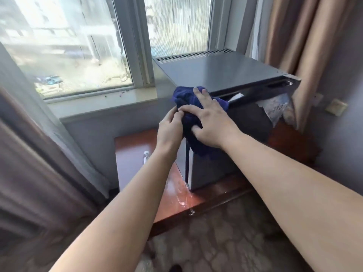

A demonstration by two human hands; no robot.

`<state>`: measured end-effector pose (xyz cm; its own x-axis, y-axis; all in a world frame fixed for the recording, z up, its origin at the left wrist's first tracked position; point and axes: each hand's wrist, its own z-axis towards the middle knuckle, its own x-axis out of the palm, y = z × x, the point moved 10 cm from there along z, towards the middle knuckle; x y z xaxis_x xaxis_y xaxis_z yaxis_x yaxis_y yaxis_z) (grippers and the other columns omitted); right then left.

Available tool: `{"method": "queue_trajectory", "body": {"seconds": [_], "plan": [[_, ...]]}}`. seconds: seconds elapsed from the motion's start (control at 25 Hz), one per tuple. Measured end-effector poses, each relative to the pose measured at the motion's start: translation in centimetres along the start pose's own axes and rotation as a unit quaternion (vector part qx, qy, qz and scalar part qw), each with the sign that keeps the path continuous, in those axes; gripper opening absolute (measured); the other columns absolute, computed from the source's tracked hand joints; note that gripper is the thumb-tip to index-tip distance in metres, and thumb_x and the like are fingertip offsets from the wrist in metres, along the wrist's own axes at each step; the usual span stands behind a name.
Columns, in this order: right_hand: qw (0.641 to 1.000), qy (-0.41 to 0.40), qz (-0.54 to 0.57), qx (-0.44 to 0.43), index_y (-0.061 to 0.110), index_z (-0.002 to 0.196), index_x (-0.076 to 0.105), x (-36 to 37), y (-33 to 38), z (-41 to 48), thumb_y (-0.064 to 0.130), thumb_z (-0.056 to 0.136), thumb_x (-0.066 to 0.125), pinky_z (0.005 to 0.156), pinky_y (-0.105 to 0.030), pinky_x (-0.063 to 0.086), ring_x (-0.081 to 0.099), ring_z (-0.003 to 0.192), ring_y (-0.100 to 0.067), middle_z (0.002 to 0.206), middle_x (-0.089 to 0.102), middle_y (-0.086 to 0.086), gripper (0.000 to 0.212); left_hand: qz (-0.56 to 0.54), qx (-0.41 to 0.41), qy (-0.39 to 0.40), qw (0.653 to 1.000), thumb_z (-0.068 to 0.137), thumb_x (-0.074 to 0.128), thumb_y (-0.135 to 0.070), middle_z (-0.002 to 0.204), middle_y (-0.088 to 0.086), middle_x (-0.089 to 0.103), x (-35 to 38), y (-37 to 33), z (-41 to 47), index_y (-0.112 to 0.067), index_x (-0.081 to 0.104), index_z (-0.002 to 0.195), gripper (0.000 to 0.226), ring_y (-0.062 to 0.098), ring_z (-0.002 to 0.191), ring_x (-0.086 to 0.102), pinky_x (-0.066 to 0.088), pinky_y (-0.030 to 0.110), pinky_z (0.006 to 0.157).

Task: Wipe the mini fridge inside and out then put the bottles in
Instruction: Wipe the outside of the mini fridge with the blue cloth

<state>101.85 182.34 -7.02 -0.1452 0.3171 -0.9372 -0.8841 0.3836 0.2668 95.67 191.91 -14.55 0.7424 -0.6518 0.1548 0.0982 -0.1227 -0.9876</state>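
Head view: what have the hands got hold of?
— A dark blue cloth (pixel 184 97). The left hand (pixel 170 130) pinches its edge with curled fingers. The right hand (pixel 212 124) lies over the bunched cloth with fingers spread and the thumb dug in underneath.

And where is the cloth?
— Against the top front corner of the mini fridge (pixel 220 73), hanging down over that corner. The fridge door (pixel 265 89) is slightly ajar, with a gap along its top edge.

What does the fridge stand on?
— A reddish wooden table (pixel 127 154) below the window sill (pixel 102 101). A small bottle (pixel 146 155) is on the table to the fridge's left, partly hidden by the left forearm. A brown curtain (pixel 314 46) hangs beyond the fridge.
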Motion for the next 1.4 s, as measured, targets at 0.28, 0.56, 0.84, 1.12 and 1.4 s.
{"method": "queue_trajectory", "body": {"seconds": [0.28, 0.56, 0.84, 1.12, 1.4], "plan": [[0.955, -0.214, -0.107, -0.173, 0.019, 0.137, 0.064, 5.9, -0.7, -4.7, 0.018, 0.100, 0.044, 0.121, -0.047, 0.031, 0.025, 0.153, -0.027, 0.163, 0.034, -0.010, 0.042, 0.060, 0.047, 0.080, 0.994, 0.085, 0.062, -0.015, 0.094, -0.009, 0.073, -0.2, 6.9, -0.7, -0.033, 0.066, 0.123, 0.043, 0.009, 0.088, 0.068, 0.057, 0.033, 0.080], [0.962, -0.033, -0.214, -0.167, 0.011, 0.141, 0.060, 21.8, -3.3, -5.9, 0.009, 0.098, 0.055, 0.119, -0.035, 0.034, 0.034, 0.150, -0.016, 0.162, 0.036, -0.004, 0.043, 0.105, -0.096, 0.065, 0.988, 0.088, 0.064, -0.013, 0.105, 0.000, 0.078, -4.2, 24.3, 0.9, -0.028, 0.069, 0.115, 0.032, 0.025, 0.105, 0.073, 0.059, 0.046, 0.094], [0.944, 0.216, -0.216, -0.127, 0.001, 0.160, 0.015, 32.1, -5.9, -8.3, 0.010, 0.097, 0.016, 0.126, -0.034, 0.006, 0.003, 0.157, -0.021, 0.169, -0.002, -0.014, 0.064, 0.057, -0.276, 0.015, 0.959, 0.092, 0.052, 0.001, 0.082, -0.002, 0.076, -4.6, 37.3, 0.4, -0.027, 0.069, 0.115, 0.040, 0.007, 0.058, 0.066, 0.049, 0.064, 0.079], [0.950, 0.247, -0.114, -0.152, 0.006, 0.157, 0.027, 29.9, -6.7, -9.3, 0.013, 0.101, 0.038, 0.126, -0.041, 0.011, 0.000, 0.158, -0.019, 0.171, -0.003, -0.007, 0.058, -0.124, -0.347, -0.132, 0.920, 0.098, 0.046, -0.001, 0.098, 0.011, 0.079, -2.8, 37.1, -3.9, -0.025, 0.068, 0.121, 0.040, 0.019, 0.073, 0.077, 0.056, 0.028, 0.052], [0.961, 0.191, -0.019, -0.201, 0.025, 0.154, 0.037, 20.6, -12.7, -10.3, 0.021, 0.092, 0.050, 0.127, -0.039, 0.008, 0.013, 0.156, -0.017, 0.171, 0.007, 0.009, 0.064, -0.401, -0.211, -0.293, 0.842, 0.102, 0.040, 0.003, 0.134, 0.019, 0.063, 7.0, 30.4, -6.0, -0.002, 0.056, 0.138, 0.040, 0.026, 0.113, 0.065, 0.061, 0.029, 0.079]]}}
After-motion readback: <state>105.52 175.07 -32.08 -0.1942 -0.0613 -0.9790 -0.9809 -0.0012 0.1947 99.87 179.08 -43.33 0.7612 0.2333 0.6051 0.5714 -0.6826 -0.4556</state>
